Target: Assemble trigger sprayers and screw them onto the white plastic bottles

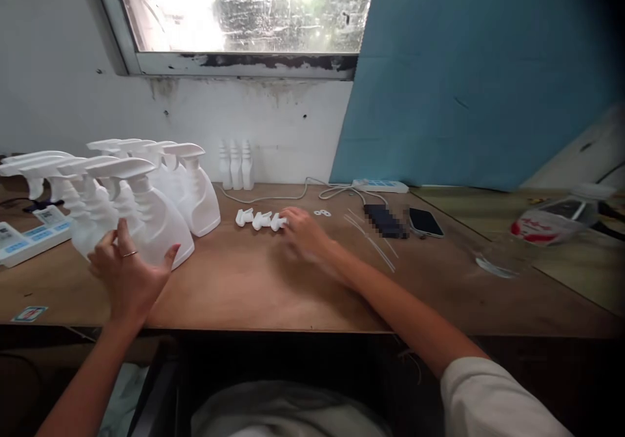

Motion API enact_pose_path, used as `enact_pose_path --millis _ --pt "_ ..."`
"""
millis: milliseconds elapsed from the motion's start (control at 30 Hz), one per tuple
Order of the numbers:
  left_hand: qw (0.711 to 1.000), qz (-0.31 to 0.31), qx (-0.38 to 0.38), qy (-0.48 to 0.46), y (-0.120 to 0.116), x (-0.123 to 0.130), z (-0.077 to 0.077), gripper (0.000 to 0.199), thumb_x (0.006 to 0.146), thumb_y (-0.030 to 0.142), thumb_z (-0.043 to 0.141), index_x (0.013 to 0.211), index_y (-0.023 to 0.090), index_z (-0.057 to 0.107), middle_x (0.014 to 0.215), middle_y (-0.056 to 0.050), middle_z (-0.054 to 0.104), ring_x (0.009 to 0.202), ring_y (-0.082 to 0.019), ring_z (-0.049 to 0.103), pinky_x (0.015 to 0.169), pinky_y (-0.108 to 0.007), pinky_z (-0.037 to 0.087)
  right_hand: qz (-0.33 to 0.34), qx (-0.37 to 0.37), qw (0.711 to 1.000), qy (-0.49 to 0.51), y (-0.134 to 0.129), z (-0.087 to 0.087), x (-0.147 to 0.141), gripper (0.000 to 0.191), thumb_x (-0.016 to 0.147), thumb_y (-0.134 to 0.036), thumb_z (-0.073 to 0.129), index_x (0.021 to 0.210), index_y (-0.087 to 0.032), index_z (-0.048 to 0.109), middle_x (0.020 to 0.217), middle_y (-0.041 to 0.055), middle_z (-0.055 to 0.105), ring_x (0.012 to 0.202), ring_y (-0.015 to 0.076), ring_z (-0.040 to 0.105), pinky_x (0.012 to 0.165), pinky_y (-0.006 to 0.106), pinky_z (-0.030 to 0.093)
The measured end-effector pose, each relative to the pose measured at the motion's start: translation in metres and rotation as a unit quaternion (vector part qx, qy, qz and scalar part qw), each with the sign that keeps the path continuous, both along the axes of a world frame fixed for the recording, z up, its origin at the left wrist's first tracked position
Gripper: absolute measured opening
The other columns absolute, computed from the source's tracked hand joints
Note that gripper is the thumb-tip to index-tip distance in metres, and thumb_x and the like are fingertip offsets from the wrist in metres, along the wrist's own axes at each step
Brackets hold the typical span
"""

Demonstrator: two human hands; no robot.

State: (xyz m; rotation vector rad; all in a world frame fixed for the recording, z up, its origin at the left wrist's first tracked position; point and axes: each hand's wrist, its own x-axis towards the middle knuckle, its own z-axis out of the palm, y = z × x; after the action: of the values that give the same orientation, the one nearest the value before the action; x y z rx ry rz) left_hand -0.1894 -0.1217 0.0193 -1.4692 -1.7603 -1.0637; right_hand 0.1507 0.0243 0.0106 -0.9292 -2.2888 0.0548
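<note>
Several white trigger spray bottles stand upright in two rows on the left of the table. My left hand rests against the near row, fingers spread and thumb out beside the front bottle, not wrapped around any. In the middle of the table lies a short row of three small white trigger pieces. At the right end of that row, my right hand has its fingers closed on the last white trigger piece. Its fingertips are slightly blurred and partly hidden.
White bottle-shaped pieces stand against the wall. Small white rings and thin white tubes lie right of my right hand. Beyond are a dark device, a phone, and a clear bottle. Power strips and a cable lie about.
</note>
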Motion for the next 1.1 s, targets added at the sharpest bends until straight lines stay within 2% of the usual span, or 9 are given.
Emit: enact_pose_path --millis 100,167,267,400,567,700,867,1000,1100 --pt "0.992 -0.113 0.023 0.044 0.007 0.038 0.012 0.074 0.081 0.044 0.066 0.142 0.018 0.035 0.124 -0.018 0.054 0.118 -0.037 0.048 0.1 -0.055 0.035 -0.184 -0.026 0.98 -0.066 0.028 -0.016 0.065 0.034 0.09 -0.014 0.046 0.121 -0.011 0.059 0.127 0.0182 0.059 0.121 0.0296 0.051 0.103 0.045 0.039" --pt "0.972 -0.222 -0.018 0.072 0.03 0.073 0.016 0.051 0.086 0.039 0.059 0.132 0.019 0.045 0.117 -0.014 0.059 0.112 -0.031 0.053 0.099 -0.047 0.038 -0.256 -0.07 0.959 -0.099 0.043 -0.028 0.089 0.048 0.093 -0.028 0.049 0.137 -0.01 0.049 0.145 0.0206 0.045 0.134 0.0351 0.04 0.108 0.052 0.033" --pt "0.933 -0.317 -0.115 0.122 0.081 0.124 0.009 0.041 0.09 0.038 0.054 0.126 0.019 0.051 0.126 -0.015 0.056 0.119 -0.029 0.049 0.098 -0.043 0.038 -0.272 -0.147 0.942 -0.133 0.055 -0.04 0.102 0.055 0.097 -0.044 0.04 0.145 -0.016 0.041 0.154 0.0179 0.035 0.142 0.037 0.03 0.111 0.063 0.023" --pt "0.903 -0.333 -0.227 0.151 0.142 0.163 -0.014 0.061 0.084 0.051 0.059 0.136 0.021 0.048 0.145 -0.017 0.043 0.135 -0.036 0.033 0.108 -0.055 0.025 -0.243 -0.153 0.949 -0.128 0.06 -0.044 0.101 0.048 0.099 -0.042 0.037 0.14 -0.021 0.051 0.152 0.0142 0.04 0.142 0.0346 0.032 0.113 0.068 0.009" --pt "0.898 -0.297 -0.303 0.12 0.165 0.166 -0.032 0.061 0.089 0.06 0.047 0.14 0.027 0.047 0.14 -0.016 0.05 0.13 -0.038 0.041 0.107 -0.069 0.012 -0.185 -0.12 0.97 -0.106 0.058 -0.046 0.098 0.04 0.098 -0.025 0.04 0.131 -0.016 0.059 0.142 0.0167 0.052 0.135 0.0307 0.044 0.114 0.057 0.024" --pt "0.884 -0.33 -0.3 0.137 0.158 0.16 -0.033 0.052 0.093 0.051 0.044 0.137 0.024 0.051 0.132 -0.014 0.059 0.126 -0.034 0.046 0.107 -0.061 0.021 -0.102 -0.099 0.984 -0.103 0.046 -0.047 0.084 0.039 0.096 -0.013 0.037 0.121 -0.019 0.067 0.131 0.01 0.063 0.125 0.0218 0.056 0.108 0.038 0.04" --pt "0.851 -0.408 -0.294 0.155 0.144 0.16 -0.03 0.051 0.093 0.05 0.045 0.138 0.026 0.05 0.136 -0.011 0.057 0.129 -0.031 0.045 0.106 -0.053 0.03 0.014 -0.053 0.997 -0.055 0.029 -0.044 0.064 0.037 0.093 -0.009 0.04 0.109 -0.02 0.071 0.119 0.0085 0.07 0.115 0.0217 0.062 0.1 0.036 0.046" --pt "0.834 -0.437 -0.302 0.146 0.14 0.16 -0.025 0.057 0.091 0.053 0.049 0.141 0.027 0.046 0.143 -0.011 0.05 0.132 -0.031 0.043 0.108 -0.054 0.028 0.003 -0.053 0.998 -0.044 0.026 -0.042 0.062 0.028 0.09 -0.009 0.046 0.102 -0.017 0.07 0.106 0.0103 0.073 0.101 0.0223 0.066 0.092 0.036 0.049" --pt "0.839 -0.456 -0.272 0.118 0.146 0.148 -0.016 0.055 0.093 0.047 0.046 0.144 0.028 0.042 0.147 -0.01 0.045 0.135 -0.027 0.041 0.115 -0.052 0.02 -0.034 -0.039 0.998 -0.036 0.023 -0.038 0.063 0.03 0.084 -0.008 0.052 0.11 -0.015 0.065 0.111 0.0122 0.07 0.106 0.0243 0.063 0.095 0.039 0.046"
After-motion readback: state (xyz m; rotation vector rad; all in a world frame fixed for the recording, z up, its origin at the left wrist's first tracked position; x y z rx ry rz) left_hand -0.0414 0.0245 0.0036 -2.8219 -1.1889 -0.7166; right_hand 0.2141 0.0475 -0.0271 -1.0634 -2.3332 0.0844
